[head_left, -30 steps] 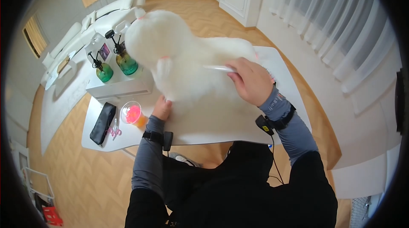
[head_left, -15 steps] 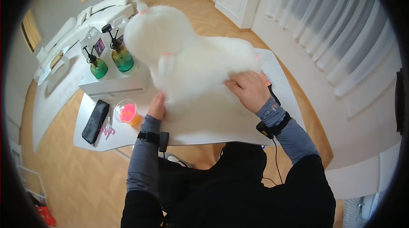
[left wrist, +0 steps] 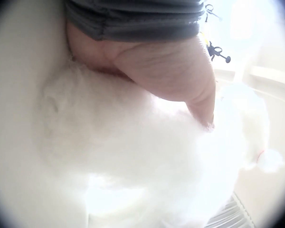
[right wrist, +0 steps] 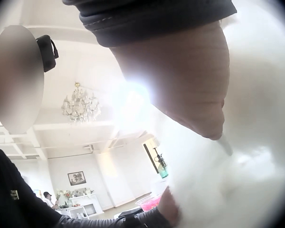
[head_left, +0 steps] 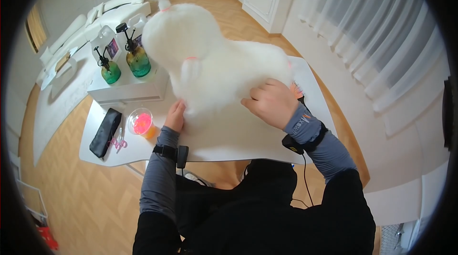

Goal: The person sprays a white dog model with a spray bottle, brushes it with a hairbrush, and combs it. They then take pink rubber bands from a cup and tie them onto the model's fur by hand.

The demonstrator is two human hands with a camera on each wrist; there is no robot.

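Observation:
A fluffy white dog figure (head_left: 253, 62) with pink bands round its hair tufts stands on the white table (head_left: 229, 147). My left hand (head_left: 174, 117) grips the lower fur at its chest, like a front leg; in the left wrist view the thumb lies along the fur and the other fingers are hidden. Against the near flank, my right hand (head_left: 273, 103) has its fingers curled round a slim white comb-like tool (right wrist: 224, 145). Only a short pale end of it shows below the fingers in the right wrist view.
Left on the table are a black pouch (head_left: 106, 132), pink-handled scissors (head_left: 118, 143) and a clear cup (head_left: 141, 122) with pink and orange contents. Two green spray bottles (head_left: 138, 63) stand on a white box (head_left: 126, 94). A pin brush (head_left: 296, 90) lies behind my right hand.
My right hand has moved down and slightly left along the dog figure's flank, and the tool has dropped out of the head view. The left hand keeps its hold; the head view has shifted slightly.

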